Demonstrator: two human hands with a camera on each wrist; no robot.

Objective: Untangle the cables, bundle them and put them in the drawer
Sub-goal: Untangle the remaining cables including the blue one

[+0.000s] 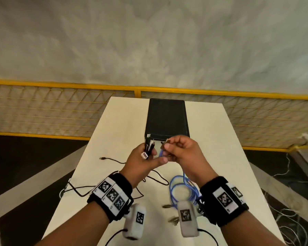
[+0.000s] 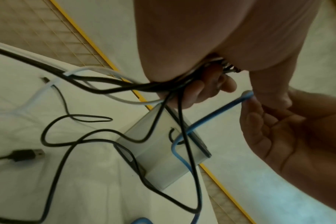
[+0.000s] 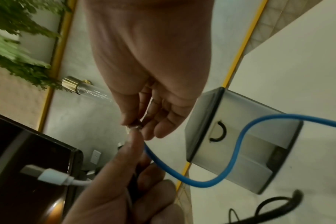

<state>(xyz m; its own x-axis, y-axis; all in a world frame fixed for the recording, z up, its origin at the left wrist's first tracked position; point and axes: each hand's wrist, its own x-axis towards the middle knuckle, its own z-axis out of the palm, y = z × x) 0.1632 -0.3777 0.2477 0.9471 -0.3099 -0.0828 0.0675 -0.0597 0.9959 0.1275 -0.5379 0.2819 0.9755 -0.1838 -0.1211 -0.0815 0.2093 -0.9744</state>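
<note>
The left hand (image 1: 142,159) grips gathered plug ends; the right hand (image 1: 180,150) pinches the blue cable (image 1: 178,190) by its plug — limp, light cord trailing onto the tabletop (image 1: 220,139), best held near connectors.

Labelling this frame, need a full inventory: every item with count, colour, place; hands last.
table: 1, cream, under everything
drawer box: 1, black top, pale front, far middle of table
black cables: several, ends gathered in left hand, slack on table
white cable: 1, plug end at left hand
blue cable: 1, coiled near right wrist, end at right fingers
mesh fence: yellow, behind table
left hand: grips cable ends
right hand: pinches blue cable end
</note>
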